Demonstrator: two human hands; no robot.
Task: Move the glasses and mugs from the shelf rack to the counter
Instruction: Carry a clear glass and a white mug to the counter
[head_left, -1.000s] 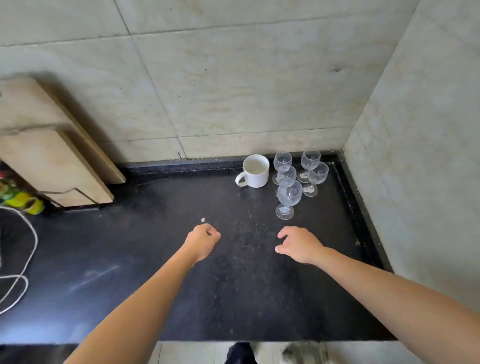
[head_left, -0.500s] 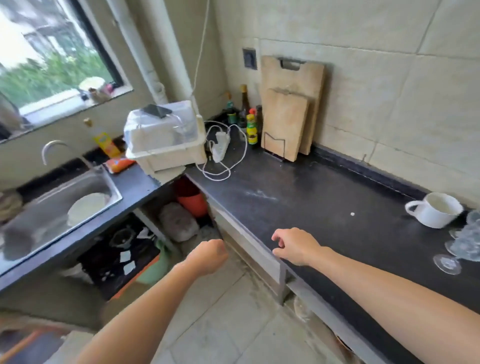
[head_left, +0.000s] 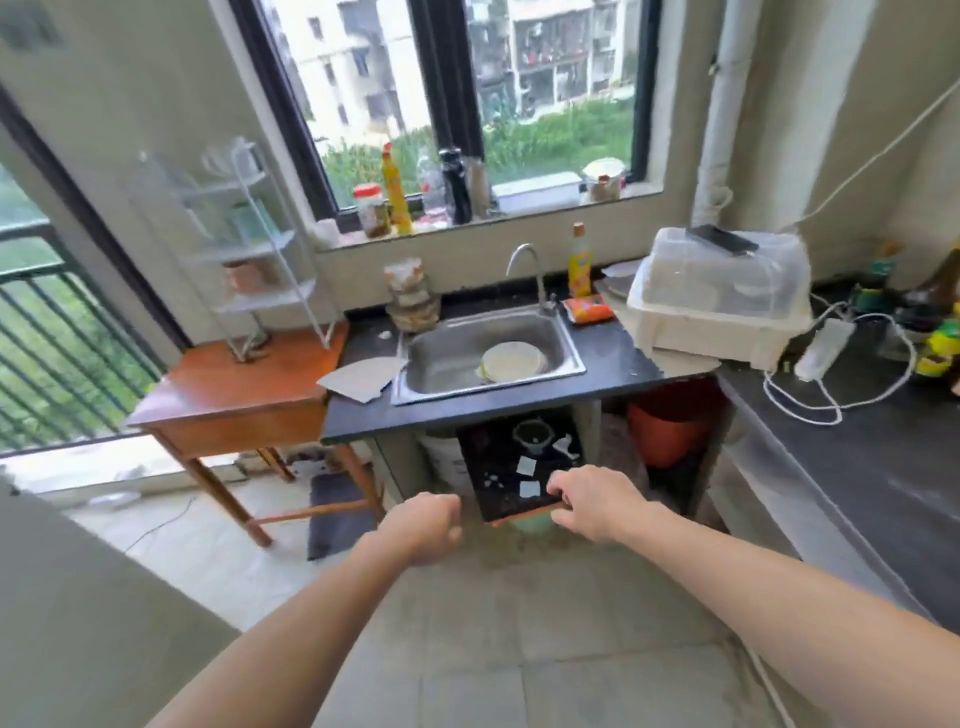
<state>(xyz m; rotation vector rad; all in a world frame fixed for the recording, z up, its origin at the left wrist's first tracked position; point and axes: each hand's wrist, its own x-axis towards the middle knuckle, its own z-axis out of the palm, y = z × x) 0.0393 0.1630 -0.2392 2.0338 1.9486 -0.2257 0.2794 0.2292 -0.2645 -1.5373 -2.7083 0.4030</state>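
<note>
A white wire shelf rack (head_left: 244, 249) stands on a small wooden table (head_left: 234, 389) at the left, blurred by motion. Clear glassware shows faintly on its top tier, greenish items on the middle tier, and a brownish mug (head_left: 244, 275) lower down. The dark counter (head_left: 893, 457) runs along the right. My left hand (head_left: 426, 530) is curled into a loose fist with nothing in it, held out over the floor. My right hand (head_left: 592, 501) is beside it, fingers bent and empty. Both hands are well short of the rack.
A steel sink (head_left: 483, 353) with a plate in it sits ahead under the window. A white dish box with a lid (head_left: 722, 296) and a power strip with cord (head_left: 826, 343) lie at the right. Bottles line the windowsill. An orange bucket (head_left: 670, 431) stands under the counter.
The view has swung left from the counter corner with the mug and wine glasses to the sink and the shelf rack. Both hands stay empty and held out in front.
</note>
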